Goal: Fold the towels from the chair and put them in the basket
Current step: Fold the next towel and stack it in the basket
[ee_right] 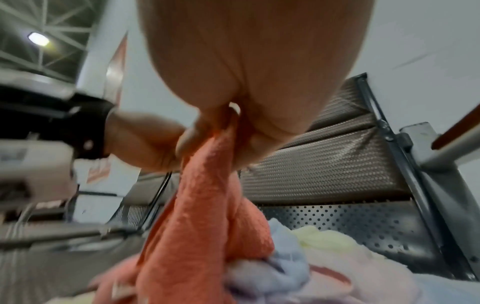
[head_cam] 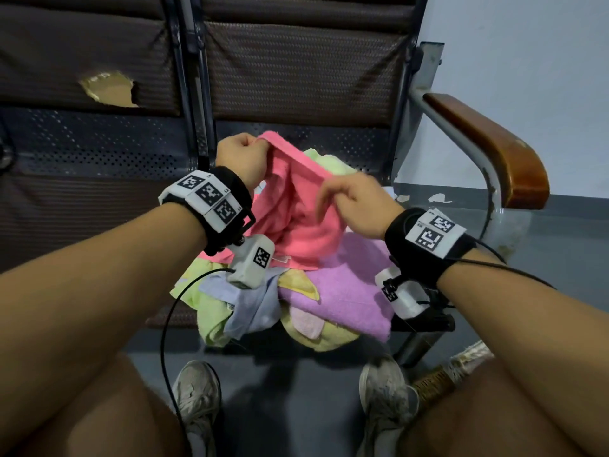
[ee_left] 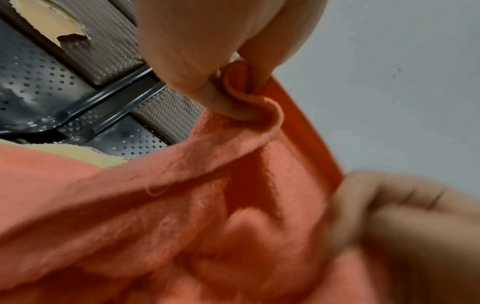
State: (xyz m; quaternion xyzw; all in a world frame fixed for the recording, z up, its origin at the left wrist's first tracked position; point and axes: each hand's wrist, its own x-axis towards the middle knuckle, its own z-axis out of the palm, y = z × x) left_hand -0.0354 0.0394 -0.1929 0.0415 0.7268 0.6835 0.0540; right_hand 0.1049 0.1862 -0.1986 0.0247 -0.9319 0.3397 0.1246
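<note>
A pink towel hangs lifted above a pile of towels on the chair seat. My left hand pinches its top edge near one corner. My right hand pinches the same edge lower and to the right. In the left wrist view the left fingers curl round the towel's hem, and the right hand shows blurred. In the right wrist view the right hand grips the bunched pink towel. The pile holds a purple towel, a green towel, a blue towel and a yellow towel. No basket is clearly in view.
The chair has a perforated metal backrest and a wooden armrest at the right. The seat to the left has a torn back pad. My shoes stand on the grey floor, with a brown woven object by the right shoe.
</note>
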